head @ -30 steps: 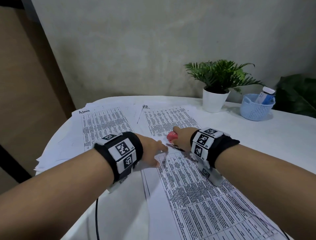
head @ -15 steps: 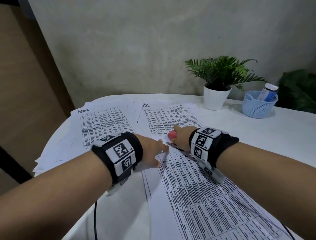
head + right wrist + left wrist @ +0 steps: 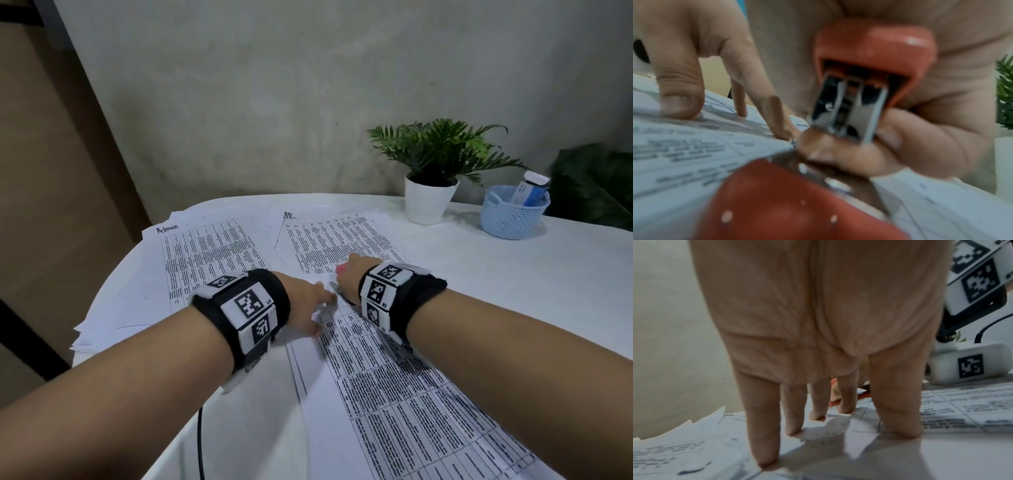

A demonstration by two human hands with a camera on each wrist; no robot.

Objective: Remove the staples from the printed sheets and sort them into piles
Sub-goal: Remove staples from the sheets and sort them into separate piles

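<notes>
Both hands are working at the top corner of the nearest printed sheet (image 3: 394, 394), the one that runs from the table's near edge up toward the middle. The left hand (image 3: 305, 305) is spread flat-ish with straight fingers (image 3: 764, 434), tips pressing the paper down just beside that corner. It's not gripping anything, just pinning the page.

The right hand (image 3: 349, 277) is wrapped around a red staple remover (image 3: 869, 73), thumb and fingers curled on it. From the wrist camera you can see the metal claws of the remover pointing at the sheet's corner, and there's a small bent staple (image 3: 793, 142) right at the paper's edge there, between the left fingertip and the right thumb. It's blurry, so I can't tell if the claws are actually hooked into it.

Beyond that sheet, further up the table (image 3: 513, 291), there are two more stacks: a pile labelled "Admin" (image 3: 212, 253) on the left and an "HR" pile (image 3: 339, 240) next to it, right past the hands. Far right of those piles sits a little potted plant (image 3: 431, 195) in a white pot, and beside it a light blue basket (image 3: 513, 219) with some bottle or tube poking out.
</notes>
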